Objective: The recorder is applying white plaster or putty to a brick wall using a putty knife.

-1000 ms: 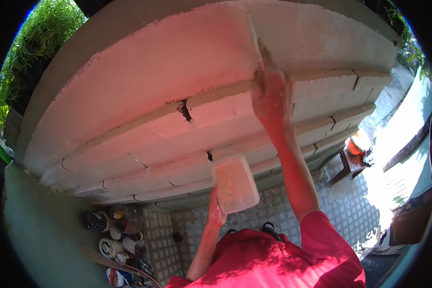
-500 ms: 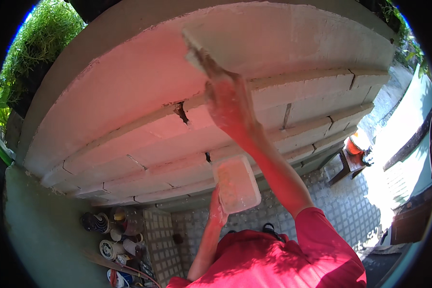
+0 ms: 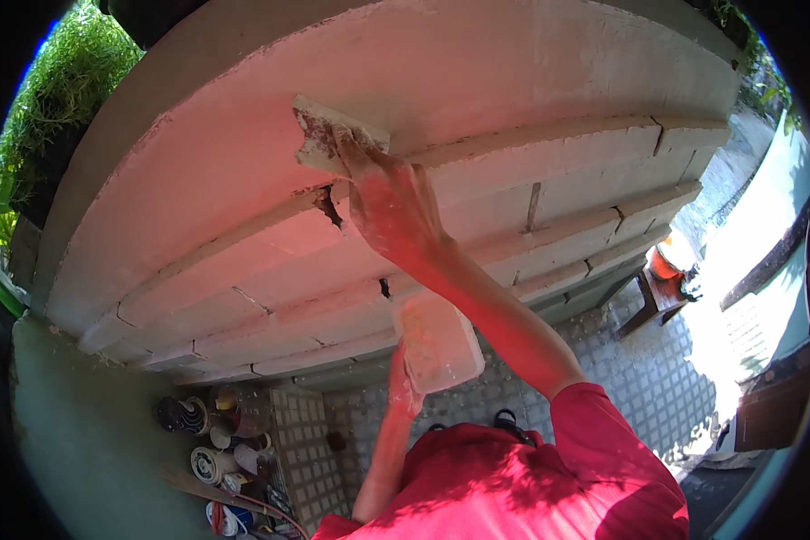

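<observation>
My right hand [image 3: 389, 200] is closed on a flat, whitish, plaster-smeared putty spreader [image 3: 319, 126]. The spreader lies against, or very close to, the smooth upper band of the pale wall [image 3: 216, 148]. Below it, the wall has block-like courses with ledges, and a dark gap [image 3: 331, 207] shows just under the spreader. Lower down, my left hand [image 3: 405, 382] grips the side of a translucent plastic tub [image 3: 441, 346]; its fingers are partly hidden behind it. Pale material is visible in the tub, and my right forearm passes beside its upper right edge.
Several cans and buckets [image 3: 211, 465] stand at the lower left beside a wooden plank [image 3: 216, 493]. A small wooden bench [image 3: 657, 301] with an orange container [image 3: 664, 261] stands at the right. Green plants [image 3: 81, 81] grow at the upper left. Patterned tiles cover the floor [image 3: 549, 387].
My right hand has moved left and slightly down with the spreader, which now appears flatter to the wall. The tub in my left hand has shifted slightly left.
</observation>
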Demonstrator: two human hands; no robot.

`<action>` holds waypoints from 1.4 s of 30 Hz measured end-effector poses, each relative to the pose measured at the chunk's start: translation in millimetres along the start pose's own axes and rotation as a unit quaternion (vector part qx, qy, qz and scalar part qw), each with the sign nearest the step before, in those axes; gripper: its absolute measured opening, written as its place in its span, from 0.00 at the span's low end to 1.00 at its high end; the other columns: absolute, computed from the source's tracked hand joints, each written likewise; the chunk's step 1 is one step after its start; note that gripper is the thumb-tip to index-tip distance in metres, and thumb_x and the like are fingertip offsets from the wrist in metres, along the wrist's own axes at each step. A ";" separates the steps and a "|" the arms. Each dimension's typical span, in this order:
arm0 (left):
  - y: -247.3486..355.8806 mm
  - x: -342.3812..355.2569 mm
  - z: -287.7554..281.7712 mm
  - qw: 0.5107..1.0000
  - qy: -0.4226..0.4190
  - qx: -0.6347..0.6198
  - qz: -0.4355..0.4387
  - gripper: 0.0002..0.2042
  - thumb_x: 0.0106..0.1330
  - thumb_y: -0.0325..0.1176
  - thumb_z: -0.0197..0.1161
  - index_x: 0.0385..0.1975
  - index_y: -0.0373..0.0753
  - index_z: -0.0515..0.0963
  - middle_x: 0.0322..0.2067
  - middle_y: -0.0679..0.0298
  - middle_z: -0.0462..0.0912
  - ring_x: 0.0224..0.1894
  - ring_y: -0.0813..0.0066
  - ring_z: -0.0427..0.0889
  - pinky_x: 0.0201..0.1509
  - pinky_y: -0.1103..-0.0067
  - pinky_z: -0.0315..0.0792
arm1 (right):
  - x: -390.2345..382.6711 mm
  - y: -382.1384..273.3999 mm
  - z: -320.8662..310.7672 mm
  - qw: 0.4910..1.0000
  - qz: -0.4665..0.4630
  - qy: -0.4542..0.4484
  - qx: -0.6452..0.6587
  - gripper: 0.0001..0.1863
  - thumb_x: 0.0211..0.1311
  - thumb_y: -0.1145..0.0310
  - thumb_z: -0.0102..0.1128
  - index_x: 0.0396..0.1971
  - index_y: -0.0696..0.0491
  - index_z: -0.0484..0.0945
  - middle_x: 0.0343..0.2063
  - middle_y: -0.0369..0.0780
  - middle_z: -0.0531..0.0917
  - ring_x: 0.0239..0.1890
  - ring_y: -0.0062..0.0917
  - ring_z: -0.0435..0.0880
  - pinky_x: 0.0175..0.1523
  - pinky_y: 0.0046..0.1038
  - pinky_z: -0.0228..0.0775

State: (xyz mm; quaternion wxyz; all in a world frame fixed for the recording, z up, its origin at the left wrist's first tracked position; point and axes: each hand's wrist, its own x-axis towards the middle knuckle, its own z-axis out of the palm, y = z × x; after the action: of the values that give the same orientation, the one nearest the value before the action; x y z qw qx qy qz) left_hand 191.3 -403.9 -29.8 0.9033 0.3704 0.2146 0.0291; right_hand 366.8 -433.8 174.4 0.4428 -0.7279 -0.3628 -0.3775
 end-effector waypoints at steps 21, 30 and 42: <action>-2.0 5.9 11.5 1.000 0.023 0.004 0.009 0.25 0.70 0.49 0.45 0.61 0.40 0.62 0.56 0.64 0.72 0.57 0.68 0.72 0.61 0.70 0.67 | -16.0 41.1 -43.9 0.990 0.063 0.078 0.102 0.28 0.50 0.82 0.48 0.56 0.62 0.67 0.38 0.62 0.77 0.34 0.55 0.79 0.36 0.43 0.74; -17.9 9.7 15.1 1.000 0.004 -0.011 0.006 0.24 0.70 0.49 0.45 0.60 0.40 0.64 0.54 0.63 0.73 0.56 0.69 0.72 0.60 0.69 0.68 | -13.2 56.1 -48.1 0.996 0.062 0.061 -0.027 0.27 0.49 0.83 0.48 0.55 0.61 0.68 0.34 0.58 0.78 0.33 0.57 0.76 0.36 0.43 0.72; -30.4 29.8 42.5 0.999 -0.025 -0.014 0.014 0.31 0.69 0.52 0.47 0.65 0.38 0.54 0.62 0.63 0.63 0.62 0.71 0.65 0.66 0.73 0.59 | -109.1 38.5 -149.7 0.865 0.360 -0.191 0.292 0.15 0.64 0.63 0.54 0.38 0.61 0.77 0.18 0.35 0.78 0.15 0.15 0.74 0.20 0.19 0.66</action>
State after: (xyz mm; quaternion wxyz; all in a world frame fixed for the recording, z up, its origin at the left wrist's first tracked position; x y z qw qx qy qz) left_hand 232.5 -447.6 -34.5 0.9129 0.3617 0.1860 0.0350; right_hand 316.5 -605.7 113.4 0.6623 -0.7031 -0.2467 0.0785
